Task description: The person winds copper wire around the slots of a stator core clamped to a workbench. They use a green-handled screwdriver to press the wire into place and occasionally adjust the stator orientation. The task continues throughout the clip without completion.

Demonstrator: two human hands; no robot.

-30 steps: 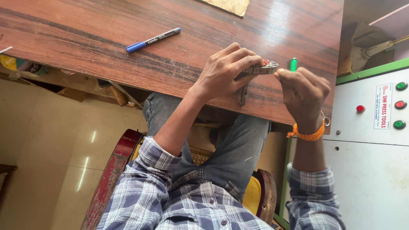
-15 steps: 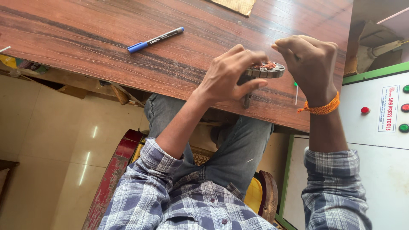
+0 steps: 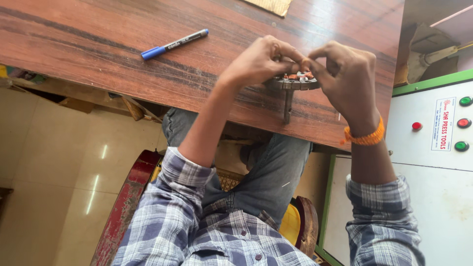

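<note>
A small round metal part with copper-coloured windings [image 3: 295, 80] and a short shaft pointing down is held just above the near edge of the brown wooden table [image 3: 98, 59]. My left hand [image 3: 258, 64] grips its left side, with the fingers curled over the top. My right hand [image 3: 347, 81], an orange band at its wrist, pinches the part's top right rim with fingertips and thumb. The fingers of both hands meet over the part and hide most of its upper face.
A blue-capped marker [image 3: 175, 44] lies on the table to the left. A cardboard scrap [image 3: 271, 6] sits at the far edge. A white cabinet with red and green buttons [image 3: 443, 197] stands to the right. My knees and a red and yellow chair [image 3: 128, 197] are below the table.
My right hand has let go of a green-tipped tool, risen from the table edge and closed onto the round part. My left hand has kept its hold and lifted the part slightly.
</note>
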